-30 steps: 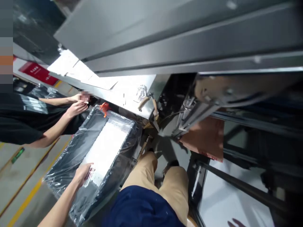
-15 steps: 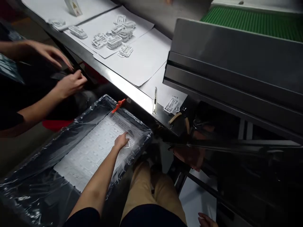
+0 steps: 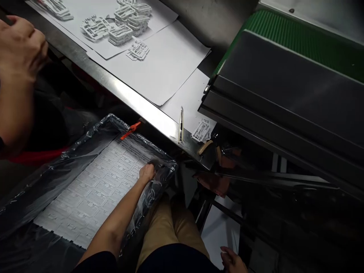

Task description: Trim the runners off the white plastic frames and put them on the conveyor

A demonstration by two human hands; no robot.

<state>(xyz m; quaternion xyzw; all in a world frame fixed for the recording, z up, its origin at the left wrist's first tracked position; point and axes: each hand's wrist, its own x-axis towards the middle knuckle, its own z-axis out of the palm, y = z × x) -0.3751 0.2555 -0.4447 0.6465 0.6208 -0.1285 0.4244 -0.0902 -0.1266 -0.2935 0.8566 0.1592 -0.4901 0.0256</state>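
Observation:
In the head view, my left hand (image 3: pixel 147 173) reaches into a long bin (image 3: pixel 61 157) lined with clear plastic. Its fingers are closed at the far right edge of the white sheets (image 3: pixel 93 197), which are cut into rows of flat outlined shapes. Whatever those fingers hold is hidden. My right hand (image 3: pixel 233 261) hangs low at the bottom edge, fingers slightly apart and nothing seen in them. Near it, a pale board (image 3: pixel 222 231) lies below the bench. An orange clip (image 3: pixel 131 130) sits on the bin's far rim.
A co-worker's hands (image 3: pixel 22 47) are at the left. On the metal bench (image 3: pixel 125 93) lie stacks of white cut-out pieces (image 3: pixel 121 34), a box cutter (image 3: pixel 181 124), loose cut-outs (image 3: pixel 202 130) and tan-handled pliers (image 3: pixel 205 147). A machine with a green ribbed belt (image 3: pixel 273 32) stands right.
The view has shifted, and the bench and bin appear farther left. My left hand has closed more at the sheets' edge. The co-worker's hands have come together and look nearer.

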